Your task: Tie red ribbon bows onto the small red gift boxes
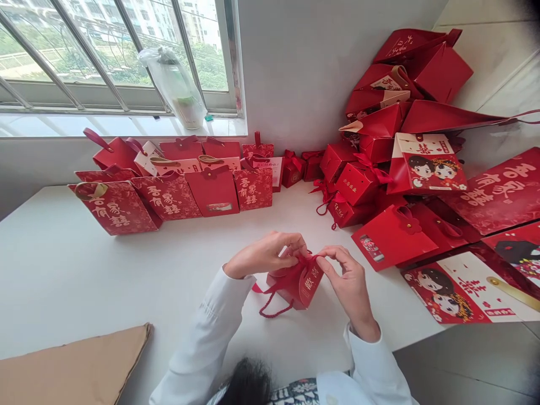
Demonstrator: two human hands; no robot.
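A small red gift box (pixel 295 292) with gold characters sits on the white table in front of me. A red ribbon (pixel 291 277) lies over its top, and a red cord handle (pixel 270 313) hangs down on its near left side. My left hand (pixel 276 252) is closed on the ribbon at the top of the box, thumb and fingers pinched together. From the other side my right hand (pixel 343 275) pinches the ribbon near the box's upper right edge. The fingertips partly hide the ribbon's middle.
Red gift bags (pixel 169 197) stand in rows below the window. Small red boxes (pixel 356 183) and larger bags (pixel 430 163) are piled at the right, some past the table edge. A cardboard sheet (pixel 71 365) lies front left. A bagged cup (pixel 185 104) stands on the sill.
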